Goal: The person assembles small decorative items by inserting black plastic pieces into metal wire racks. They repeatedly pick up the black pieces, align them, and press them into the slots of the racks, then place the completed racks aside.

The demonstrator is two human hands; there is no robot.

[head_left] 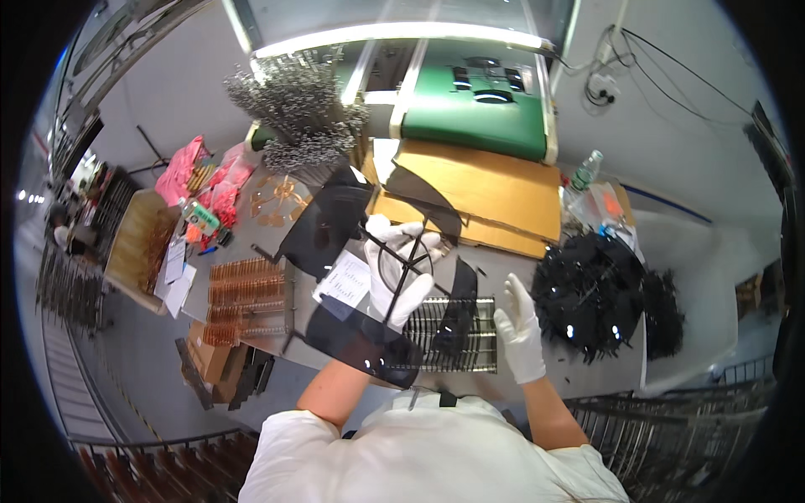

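My left hand, in a white glove, is closed round a black spoked holder raised over the table. Several large dark see-through curved plates, like tinted visor lenses, fan out from it. Through and beside them shows part of a metal wire rack. My right hand, also gloved in white, is raised to the right of that rack with its fingers stretched out and nothing in them. Nearest to it on the right lies a big heap of shiny black pieces.
Copper-coloured racks stand at the left, near a written sheet. Behind are a dense bundle of thin metal wires, flat yellow-brown cardboard and a green conveyor belt carrying dark curved pieces. A clear bottle stands back right.
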